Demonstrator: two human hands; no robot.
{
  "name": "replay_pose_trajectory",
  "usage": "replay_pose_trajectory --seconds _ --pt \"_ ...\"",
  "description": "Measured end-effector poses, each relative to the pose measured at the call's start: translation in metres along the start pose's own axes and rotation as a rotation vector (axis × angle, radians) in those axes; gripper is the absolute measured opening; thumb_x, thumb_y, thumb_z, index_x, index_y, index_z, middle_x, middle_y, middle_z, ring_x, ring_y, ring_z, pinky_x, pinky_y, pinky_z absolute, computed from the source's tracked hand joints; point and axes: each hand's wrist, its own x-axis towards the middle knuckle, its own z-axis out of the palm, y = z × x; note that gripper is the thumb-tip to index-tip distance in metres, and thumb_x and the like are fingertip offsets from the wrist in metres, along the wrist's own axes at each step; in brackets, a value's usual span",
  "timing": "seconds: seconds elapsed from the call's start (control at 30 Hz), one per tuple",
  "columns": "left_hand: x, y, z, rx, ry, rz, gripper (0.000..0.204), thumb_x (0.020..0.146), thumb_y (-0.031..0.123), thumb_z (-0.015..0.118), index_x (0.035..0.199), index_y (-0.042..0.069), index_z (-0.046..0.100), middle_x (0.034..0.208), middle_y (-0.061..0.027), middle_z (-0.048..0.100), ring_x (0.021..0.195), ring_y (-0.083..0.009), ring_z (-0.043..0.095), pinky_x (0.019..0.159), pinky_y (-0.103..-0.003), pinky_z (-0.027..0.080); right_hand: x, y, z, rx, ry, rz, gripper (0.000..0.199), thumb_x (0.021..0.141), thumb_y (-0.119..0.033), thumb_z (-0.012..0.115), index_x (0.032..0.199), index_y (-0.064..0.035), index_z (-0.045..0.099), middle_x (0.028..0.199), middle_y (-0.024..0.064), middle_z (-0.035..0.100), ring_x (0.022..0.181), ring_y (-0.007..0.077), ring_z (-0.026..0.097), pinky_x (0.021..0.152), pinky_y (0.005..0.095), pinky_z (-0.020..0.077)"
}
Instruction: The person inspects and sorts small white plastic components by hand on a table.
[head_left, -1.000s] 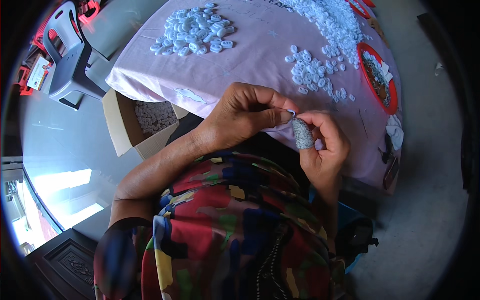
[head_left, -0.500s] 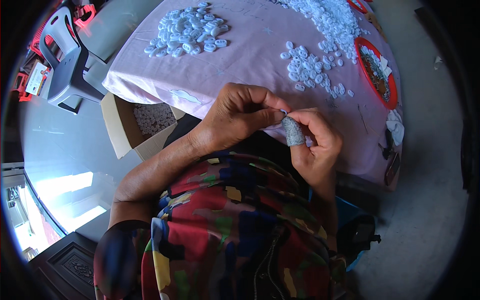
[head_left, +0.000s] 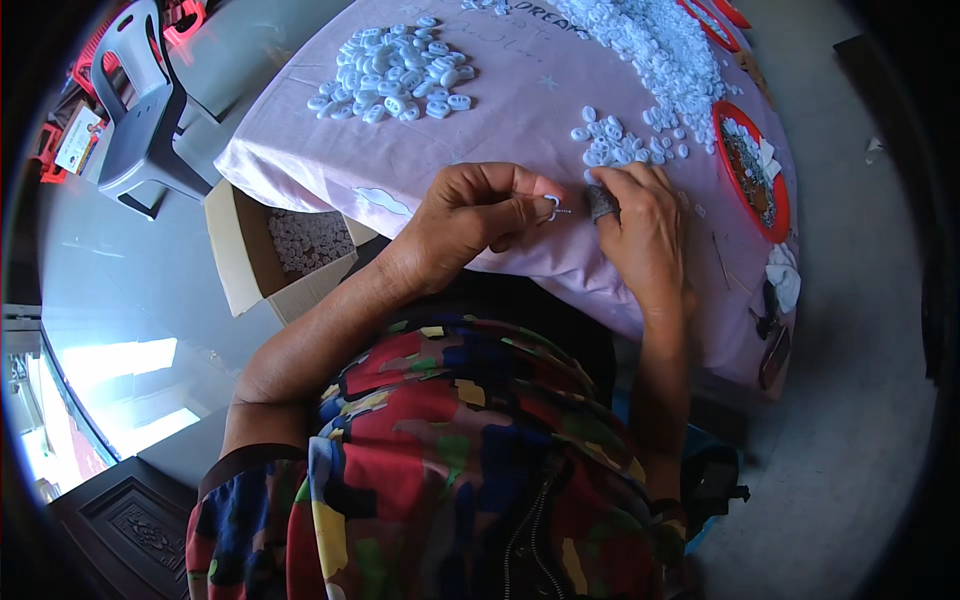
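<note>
My left hand is closed, pinching a small white plastic piece between thumb and fingertips. From that piece a thin metal pin, maybe a screw, sticks out to the right. Palm down over the cloth, my right hand has its fingers bent and apart at the near edge of a small heap of white oval plastic pieces. Its index fingertip touches one white piece; no grip on it shows. A grey wrap covers the right thumb.
A pile of larger white ovals lies at the table's far left, a big heap of small ones at the back. Red-rimmed trays stand along the right edge of the pink cloth. A cardboard box of white pieces and a grey chair are left.
My hands were together at one small piece and have parted. The right hand has turned palm down and moved to the small heap; the left keeps its pinch, shifted slightly left.
</note>
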Motion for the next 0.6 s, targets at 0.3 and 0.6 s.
replay_pose_trajectory --seconds 0.3,0.6 --pt "0.0 -0.001 0.0 -0.01 0.0 -0.03 0.015 0.092 0.015 0.066 0.103 0.004 0.068 0.071 0.0049 0.057 0.059 -0.0024 0.045 0.053 -0.019 0.034 0.013 0.007 0.0 0.074 -0.082 0.021 0.025 0.074 0.001 0.063 0.098 -0.0023 0.065 0.086 0.0136 0.062 0.087 0.0347 0.059 0.078 0.044 0.0476" --pt "0.001 -0.005 0.003 -0.056 0.037 0.004 0.017 0.092 0.014 0.066 0.106 0.004 0.067 0.08 0.0037 0.062 0.064 -0.0027 0.053 0.055 -0.017 0.037 -0.017 -0.014 -0.005 0.934 0.036 0.36 0.027 0.088 0.002 0.055 0.111 0.0034 0.068 0.093 0.0063 0.069 0.064 0.0048 0.053 0.055 0.0196 0.0422"
